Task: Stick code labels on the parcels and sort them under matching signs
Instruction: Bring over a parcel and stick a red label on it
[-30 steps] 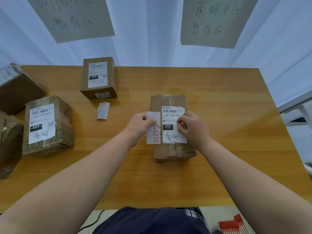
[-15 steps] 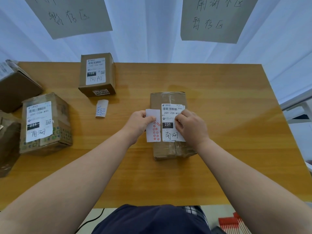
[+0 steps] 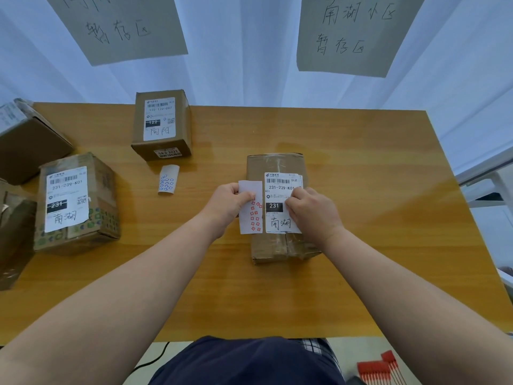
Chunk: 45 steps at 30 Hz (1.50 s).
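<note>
A brown parcel [image 3: 273, 163] lies in the middle of the wooden table [image 3: 361, 190], with a white shipping label [image 3: 279, 184] reading 231 on top. My left hand [image 3: 226, 204] holds a white sheet of red stickers [image 3: 251, 215] over the parcel's left edge. My right hand [image 3: 312, 212] rests on the shipping label with its fingertips pinched together at the label's middle; what they pinch is hidden. Two paper signs hang on the curtain: one at left [image 3: 119, 26], one at right [image 3: 352, 34].
A parcel marked 122 [image 3: 162, 125] stands at the back under the left sign, with a sheet of blue stickers [image 3: 167, 180] in front of it. Another 231 parcel [image 3: 75, 201] and more boxes [image 3: 25, 140] sit at the left. Red tags [image 3: 377, 369] lie on the floor.
My right hand's fingertips have shifted slightly left onto the middle of the shipping label. My head has tilted a little, so the table sits lower in view.
</note>
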{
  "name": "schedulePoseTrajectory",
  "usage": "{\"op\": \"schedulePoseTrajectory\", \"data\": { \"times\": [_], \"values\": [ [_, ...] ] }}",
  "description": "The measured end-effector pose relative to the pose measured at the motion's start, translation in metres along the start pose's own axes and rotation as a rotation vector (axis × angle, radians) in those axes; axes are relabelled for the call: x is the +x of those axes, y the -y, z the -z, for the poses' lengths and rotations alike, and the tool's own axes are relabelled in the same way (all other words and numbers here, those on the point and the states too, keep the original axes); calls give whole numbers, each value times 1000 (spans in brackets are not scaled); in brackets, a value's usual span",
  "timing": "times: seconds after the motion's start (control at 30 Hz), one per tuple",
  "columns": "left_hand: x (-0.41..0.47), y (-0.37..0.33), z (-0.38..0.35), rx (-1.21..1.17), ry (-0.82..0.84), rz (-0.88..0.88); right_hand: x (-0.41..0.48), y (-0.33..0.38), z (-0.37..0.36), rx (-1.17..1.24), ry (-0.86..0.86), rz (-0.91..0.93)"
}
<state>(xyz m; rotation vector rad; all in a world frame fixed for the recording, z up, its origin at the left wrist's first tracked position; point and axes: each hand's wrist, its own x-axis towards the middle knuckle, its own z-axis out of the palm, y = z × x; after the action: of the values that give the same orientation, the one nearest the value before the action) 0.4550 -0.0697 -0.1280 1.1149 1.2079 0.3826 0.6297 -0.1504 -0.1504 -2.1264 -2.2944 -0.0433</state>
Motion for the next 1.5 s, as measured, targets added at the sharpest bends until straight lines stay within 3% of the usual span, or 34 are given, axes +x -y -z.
{"op": "schedulePoseTrajectory", "data": {
  "times": [0.27, 0.5, 0.77, 1.07, 1.37, 1.43, 1.5],
  "values": [
    [-4, -6, 4, -54, -22, 6, -10, -10, 12, 197, 135, -30],
    [-8, -3, 8, -57, -30, 6, -9, -3, 18, 105, 287, -7],
    [-12, -3, 6, -70, -22, 0, -17, -1, 17, 264, 205, -46],
    [-10, -4, 1, -69, -16, -3, -6, 3, 22, 158, 256, -30],
    [-18, -8, -4, -107, 11, 3, -8, -2, 29, 272, 238, -81],
    [-21, -13, -7, -121, 33, -15, -11, -2, 35, 347, 124, -136],
    [-24, -21, -14, -124, 63, -45, -11, 1, 45, 639, 8, -276]
  ]
}}
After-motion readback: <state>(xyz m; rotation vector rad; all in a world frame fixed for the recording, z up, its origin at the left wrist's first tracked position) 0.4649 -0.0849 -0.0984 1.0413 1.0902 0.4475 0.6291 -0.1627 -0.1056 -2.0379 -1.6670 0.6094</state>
